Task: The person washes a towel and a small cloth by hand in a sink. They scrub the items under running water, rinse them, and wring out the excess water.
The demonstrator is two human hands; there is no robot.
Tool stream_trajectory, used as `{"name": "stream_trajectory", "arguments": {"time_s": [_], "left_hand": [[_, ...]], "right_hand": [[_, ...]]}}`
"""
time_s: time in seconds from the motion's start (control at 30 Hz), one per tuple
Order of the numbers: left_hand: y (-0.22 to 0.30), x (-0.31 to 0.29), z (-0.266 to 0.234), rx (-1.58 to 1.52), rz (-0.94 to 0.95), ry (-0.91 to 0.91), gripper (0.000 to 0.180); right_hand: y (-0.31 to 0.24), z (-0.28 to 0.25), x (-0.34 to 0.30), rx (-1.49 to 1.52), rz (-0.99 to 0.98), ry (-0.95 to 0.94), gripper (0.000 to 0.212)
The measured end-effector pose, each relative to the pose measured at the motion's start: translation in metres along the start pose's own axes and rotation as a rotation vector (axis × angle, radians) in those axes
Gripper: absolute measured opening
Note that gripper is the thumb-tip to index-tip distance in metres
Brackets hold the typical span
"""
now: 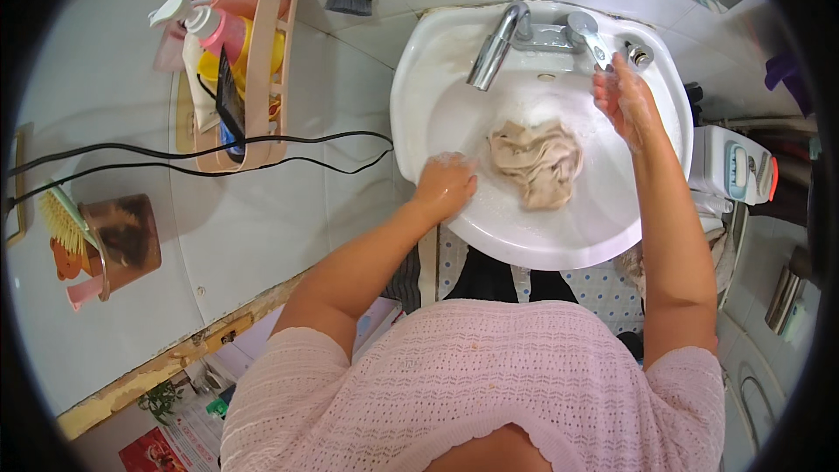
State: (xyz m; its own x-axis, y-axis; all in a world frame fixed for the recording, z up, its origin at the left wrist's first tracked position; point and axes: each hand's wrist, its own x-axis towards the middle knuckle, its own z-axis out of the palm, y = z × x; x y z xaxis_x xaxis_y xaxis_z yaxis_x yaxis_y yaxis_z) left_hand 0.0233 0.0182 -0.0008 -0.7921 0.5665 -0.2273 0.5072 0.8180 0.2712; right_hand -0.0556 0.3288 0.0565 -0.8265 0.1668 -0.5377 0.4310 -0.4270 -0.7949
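Note:
A crumpled beige cloth (537, 162), wet, lies in the basin of the white sink (603, 236), with suds and a little water around it. My right hand (627, 105) is raised at the sink's back right, its fingertips at the faucet's lever handle (596, 44). Those fingers are loosely bent and apart, not wrapped round the lever. My left hand (446, 185) is over the sink's left rim, wet with suds, fingers curled in and nothing seen in them. The chrome spout (495, 51) points down into the basin; whether water runs from it I cannot tell.
On the left wall hang a pink rack (262, 79) with bottles and a brown cup (127, 240) holding a brush. Black cables (288, 138) cross that wall toward the sink. A grey-bristled brush (348, 0) is at the back left. Right of the sink stands a white container (721, 162).

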Motion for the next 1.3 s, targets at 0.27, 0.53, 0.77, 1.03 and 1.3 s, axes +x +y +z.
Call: {"name": "stream_trajectory", "arguments": {"time_s": [0.27,0.53,0.77,1.03,1.3], "left_hand": [[-0.024,0.000,0.001,0.032,0.135,0.153,0.017],[-0.022,-0.001,0.003,0.002,0.074,0.181,0.017],[-0.021,0.000,-0.006,-0.001,0.039,0.059,0.016],[-0.026,-0.001,-0.001,-0.036,0.112,0.140,0.015],[-0.025,0.001,-0.003,-0.040,0.100,0.107,0.014]], "right_hand": [[0.028,0.029,0.005,-0.052,-0.100,-0.059,0.026],[0.170,0.128,-0.040,0.926,0.422,0.038,0.021],[0.136,0.160,0.012,0.431,0.103,-0.077,0.040],[0.072,0.159,0.016,0.724,0.255,-0.146,0.043],[0.105,0.143,-0.001,0.775,0.483,-0.011,0.020]]}}
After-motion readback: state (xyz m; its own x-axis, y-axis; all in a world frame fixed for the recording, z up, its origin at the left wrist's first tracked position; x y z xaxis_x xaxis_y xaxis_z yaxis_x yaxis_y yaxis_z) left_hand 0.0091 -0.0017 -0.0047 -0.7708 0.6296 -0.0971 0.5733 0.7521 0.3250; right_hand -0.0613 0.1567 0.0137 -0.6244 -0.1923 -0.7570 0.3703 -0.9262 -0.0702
